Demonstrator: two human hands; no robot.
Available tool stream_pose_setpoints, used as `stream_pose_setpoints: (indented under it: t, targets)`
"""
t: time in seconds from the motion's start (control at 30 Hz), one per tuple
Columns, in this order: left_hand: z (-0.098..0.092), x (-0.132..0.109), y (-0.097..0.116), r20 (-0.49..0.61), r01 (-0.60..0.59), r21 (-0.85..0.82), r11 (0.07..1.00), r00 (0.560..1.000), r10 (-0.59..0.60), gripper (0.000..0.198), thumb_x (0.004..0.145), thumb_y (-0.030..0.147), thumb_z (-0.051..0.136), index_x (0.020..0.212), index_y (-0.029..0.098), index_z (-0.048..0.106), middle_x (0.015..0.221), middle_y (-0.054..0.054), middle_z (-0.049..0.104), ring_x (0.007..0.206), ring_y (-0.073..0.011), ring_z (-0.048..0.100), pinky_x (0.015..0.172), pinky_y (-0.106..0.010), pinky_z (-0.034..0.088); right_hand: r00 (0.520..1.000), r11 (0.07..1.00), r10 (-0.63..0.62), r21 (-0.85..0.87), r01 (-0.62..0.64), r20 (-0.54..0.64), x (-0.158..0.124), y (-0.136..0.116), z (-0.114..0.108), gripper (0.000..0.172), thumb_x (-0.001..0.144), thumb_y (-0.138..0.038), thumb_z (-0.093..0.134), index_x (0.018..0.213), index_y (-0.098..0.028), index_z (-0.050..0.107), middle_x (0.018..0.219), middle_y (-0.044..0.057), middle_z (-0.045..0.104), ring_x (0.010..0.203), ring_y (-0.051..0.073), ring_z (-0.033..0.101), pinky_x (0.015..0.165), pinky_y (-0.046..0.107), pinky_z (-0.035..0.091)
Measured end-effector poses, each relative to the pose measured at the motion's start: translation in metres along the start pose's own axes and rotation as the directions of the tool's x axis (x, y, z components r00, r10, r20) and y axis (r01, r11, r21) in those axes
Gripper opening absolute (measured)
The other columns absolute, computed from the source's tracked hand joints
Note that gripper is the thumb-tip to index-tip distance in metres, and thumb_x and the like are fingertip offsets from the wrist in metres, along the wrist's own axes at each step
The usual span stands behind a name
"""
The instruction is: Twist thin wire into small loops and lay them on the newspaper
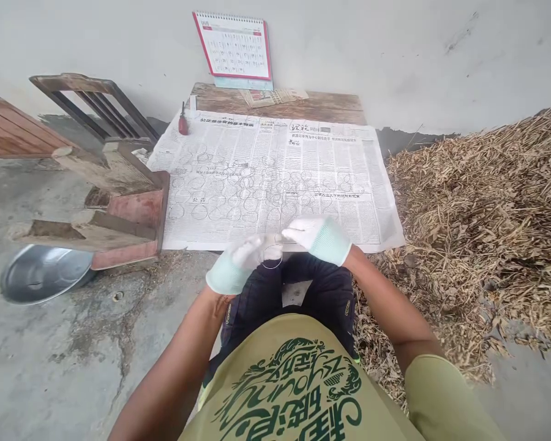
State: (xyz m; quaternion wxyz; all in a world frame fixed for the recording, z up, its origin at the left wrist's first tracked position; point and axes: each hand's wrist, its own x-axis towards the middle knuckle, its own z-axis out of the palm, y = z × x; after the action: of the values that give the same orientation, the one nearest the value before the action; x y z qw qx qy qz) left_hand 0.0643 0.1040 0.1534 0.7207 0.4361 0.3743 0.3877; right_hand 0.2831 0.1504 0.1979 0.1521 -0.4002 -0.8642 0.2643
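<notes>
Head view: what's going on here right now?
A person's gloved left hand has a thin ring at its fingertips, by the near edge of a spread newspaper; the right hand, also gloved, is close beside it, though whether it touches the ring is unclear. Many similar rings lie across the newspaper, and a red-handled screwdriver rests near its far left corner.

Pale wall (349,49) ahead of me, scuffed upper right, dark along base. Worn wooden table (330,107) by it. To my left: dark slatted chair (92,107), tipped wooden stool (135,214), metal basin (46,275), stained grey floor (50,361). To my right: dry stalk heap (477,177). Light soft, even.
</notes>
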Motion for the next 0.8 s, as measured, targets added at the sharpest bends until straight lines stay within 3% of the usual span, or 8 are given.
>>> stream_pose_setpoints:
  t: [0.13,0.2,0.33,0.43,0.67,0.73,0.8]
  targets:
    - [-0.017,-0.003,0.010,0.015,0.033,0.400,0.916,0.999,-0.043,0.040,0.092,0.049,0.067,0.118,0.021,0.079,0.103,-0.009,0.080,0.098,-0.0259,0.071,0.099,-0.041,0.051,0.993,0.987,-0.102,-0.121,0.109,0.058,0.001,0.005,-0.003,0.043,0.109,-0.032,0.037,0.088,-0.015,0.070,0.075,0.003,0.059,0.070,0.016,0.043,0.064,0.031,0.025]
    - [-0.017,0.002,0.009,0.027,0.071,0.477,0.876,0.995,-0.095,0.039,0.087,0.052,0.073,0.110,0.021,0.081,0.094,-0.006,0.078,0.088,-0.0227,0.069,0.091,-0.038,0.053,0.978,0.945,-0.182,-0.258,0.202,0.099,0.002,0.007,-0.002,0.041,0.110,-0.029,0.036,0.092,-0.015,0.070,0.075,0.003,0.057,0.069,0.016,0.040,0.063,0.032,0.021]
    - [-0.011,0.016,-0.005,-0.044,0.155,0.321,0.934,0.988,-0.149,0.046,0.075,0.061,0.082,0.087,0.016,0.082,0.066,-0.004,0.069,0.066,-0.0170,0.061,0.070,-0.032,0.052,0.950,0.847,-0.261,-0.431,0.310,0.170,0.001,0.009,0.000,0.039,0.110,-0.026,0.036,0.094,-0.016,0.070,0.077,0.004,0.059,0.069,0.016,0.040,0.062,0.032,0.017]
    - [-0.009,0.022,-0.014,-0.047,0.187,0.240,0.952,0.982,-0.181,0.048,0.071,0.060,0.085,0.086,0.015,0.082,0.061,-0.004,0.067,0.062,-0.0164,0.061,0.067,-0.031,0.050,0.948,0.827,-0.241,-0.468,0.312,0.205,0.000,0.005,-0.002,0.040,0.110,-0.027,0.036,0.093,-0.015,0.071,0.081,0.005,0.063,0.070,0.016,0.043,0.062,0.032,0.018]
    - [0.005,0.017,-0.023,-0.124,0.130,0.162,0.978,0.986,-0.111,0.041,0.073,0.052,0.086,0.082,0.013,0.082,0.058,-0.005,0.067,0.055,-0.0153,0.058,0.058,-0.030,0.047,0.957,0.841,-0.022,-0.512,0.175,0.290,0.013,-0.019,-0.011,0.029,0.103,-0.029,0.055,0.085,-0.015,0.072,0.078,0.007,0.068,0.069,0.018,0.052,0.063,0.033,0.025]
    - [0.013,0.016,-0.027,-0.192,0.075,0.114,0.991,0.980,-0.052,0.036,0.075,0.048,0.084,0.079,0.013,0.081,0.058,-0.005,0.067,0.057,-0.0155,0.059,0.060,-0.030,0.049,0.970,0.843,0.033,-0.528,0.103,0.241,0.016,-0.021,-0.009,0.026,0.099,-0.029,0.059,0.080,-0.015,0.071,0.072,0.007,0.066,0.065,0.018,0.052,0.061,0.033,0.025]
    - [0.020,0.014,-0.030,-0.268,0.019,0.071,0.997,0.963,0.001,0.032,0.075,0.046,0.083,0.075,0.014,0.080,0.056,-0.005,0.066,0.059,-0.0163,0.061,0.064,-0.031,0.051,0.994,0.859,0.092,-0.509,-0.048,0.062,0.018,-0.018,-0.001,0.034,0.101,-0.032,0.054,0.076,-0.015,0.069,0.067,0.007,0.064,0.062,0.017,0.051,0.059,0.033,0.025]
